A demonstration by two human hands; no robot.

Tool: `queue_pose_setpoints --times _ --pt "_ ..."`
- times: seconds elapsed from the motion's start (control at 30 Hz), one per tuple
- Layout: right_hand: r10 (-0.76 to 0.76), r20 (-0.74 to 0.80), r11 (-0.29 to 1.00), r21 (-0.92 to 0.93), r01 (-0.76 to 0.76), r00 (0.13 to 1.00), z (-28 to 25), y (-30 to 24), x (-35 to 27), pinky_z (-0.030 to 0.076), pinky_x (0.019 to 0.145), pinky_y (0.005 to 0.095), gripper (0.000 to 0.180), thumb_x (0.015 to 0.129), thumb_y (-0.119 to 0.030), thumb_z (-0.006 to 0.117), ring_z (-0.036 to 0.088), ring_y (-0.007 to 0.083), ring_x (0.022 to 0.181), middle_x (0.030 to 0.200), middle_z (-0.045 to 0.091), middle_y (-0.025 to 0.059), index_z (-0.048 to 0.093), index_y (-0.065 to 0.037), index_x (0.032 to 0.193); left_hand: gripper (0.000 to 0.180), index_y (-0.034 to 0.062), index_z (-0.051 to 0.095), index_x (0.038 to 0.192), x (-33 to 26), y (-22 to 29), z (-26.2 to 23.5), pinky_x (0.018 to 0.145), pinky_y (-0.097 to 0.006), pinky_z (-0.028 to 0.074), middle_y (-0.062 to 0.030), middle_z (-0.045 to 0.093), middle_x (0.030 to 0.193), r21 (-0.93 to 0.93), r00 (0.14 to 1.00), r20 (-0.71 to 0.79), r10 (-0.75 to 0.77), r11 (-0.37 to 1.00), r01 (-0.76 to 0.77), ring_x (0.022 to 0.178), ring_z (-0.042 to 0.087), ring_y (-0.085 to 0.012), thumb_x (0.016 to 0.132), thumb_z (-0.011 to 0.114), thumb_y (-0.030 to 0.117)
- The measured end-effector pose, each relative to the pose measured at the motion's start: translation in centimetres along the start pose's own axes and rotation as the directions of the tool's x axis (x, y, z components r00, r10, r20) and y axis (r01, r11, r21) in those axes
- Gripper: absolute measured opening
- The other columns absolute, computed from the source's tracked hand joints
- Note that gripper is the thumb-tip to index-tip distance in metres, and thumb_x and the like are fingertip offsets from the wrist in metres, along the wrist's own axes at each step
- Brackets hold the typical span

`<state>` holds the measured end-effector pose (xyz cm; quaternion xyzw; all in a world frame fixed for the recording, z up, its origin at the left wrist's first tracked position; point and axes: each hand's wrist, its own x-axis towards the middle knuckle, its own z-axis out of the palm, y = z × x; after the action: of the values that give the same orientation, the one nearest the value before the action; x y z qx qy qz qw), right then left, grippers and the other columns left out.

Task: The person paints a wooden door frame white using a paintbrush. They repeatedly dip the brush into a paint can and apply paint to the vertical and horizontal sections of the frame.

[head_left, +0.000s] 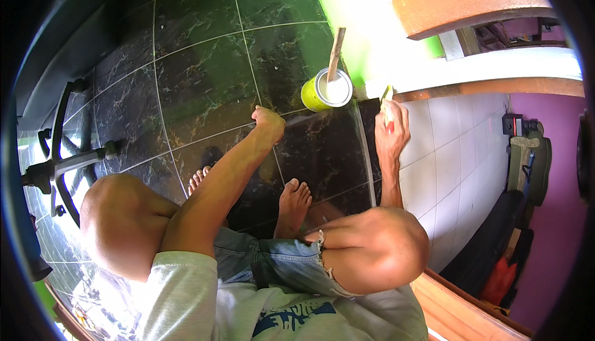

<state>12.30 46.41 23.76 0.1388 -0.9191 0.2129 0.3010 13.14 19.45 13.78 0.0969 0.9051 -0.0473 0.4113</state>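
My right hand (392, 130) is closed around a paintbrush (387, 96), its pale, yellowish end pointing up at the foot of the white-lit wall edge. Most of the brush is hidden by my fingers, and a bit of red shows between them. Left of that hand, an open paint tin (314, 95) with a yellow-green side stands on the dark tiles, white paint (338, 93) inside. A flat wooden stick (336, 53) leans upright out of it. My left hand (269, 124) hangs over the floor near the tin, fingers curled in, with nothing seen in it.
Dark marbled floor tiles (198, 56) spread ahead. A wheeled chair base (65, 161) stands at the left. Strong light falls on the green wall (356, 28). White tiles (446, 136) and a long black case (480, 248) lie beyond the doorway at right.
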Motion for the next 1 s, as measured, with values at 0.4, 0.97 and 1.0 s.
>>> queue_pose_setpoints --times 0.4,0.97,1.0 --pt "0.568 0.267 0.431 0.710 -0.558 0.779 -7.0 -2.6 -7.0 0.053 0.098 0.0353 0.025 0.098 -0.010 0.061 0.063 0.0232 0.111 0.128 0.057 0.0109 0.067 0.001 0.120 0.053 0.0062 0.063 0.134 2.8 -0.4 -0.3 0.091 -0.047 0.053 -0.0182 0.063 0.136 -0.145 0.969 -0.228 0.097 0.981 -0.132 0.122 0.064 -0.0324 0.083 0.072 0.016" --pt "0.663 0.481 -0.418 0.874 -0.248 0.574 -6.0 -3.9 -17.4 0.043 0.118 0.0349 0.057 0.106 -0.008 0.048 0.029 0.0330 0.152 0.164 0.027 0.0207 0.024 0.005 0.157 0.106 0.0033 0.029 0.157 7.6 0.3 -1.0 0.120 -0.047 0.031 -0.0234 0.049 0.148 -0.524 0.580 -0.797 0.170 0.283 -0.803 0.141 0.044 -0.0379 0.069 0.088 0.017" --pt "0.654 0.499 -0.438 0.863 -0.253 0.570 -5.8 -4.4 -16.9 0.043 0.118 0.0346 0.058 0.106 -0.008 0.048 0.028 0.0331 0.152 0.165 0.026 0.0207 0.023 0.004 0.157 0.113 0.0023 0.026 0.157 8.1 0.3 0.3 0.121 -0.048 0.029 -0.0239 0.044 0.152 -0.517 0.579 -0.807 0.119 0.332 -0.789 0.144 0.040 -0.0386 0.067 0.092 0.023"
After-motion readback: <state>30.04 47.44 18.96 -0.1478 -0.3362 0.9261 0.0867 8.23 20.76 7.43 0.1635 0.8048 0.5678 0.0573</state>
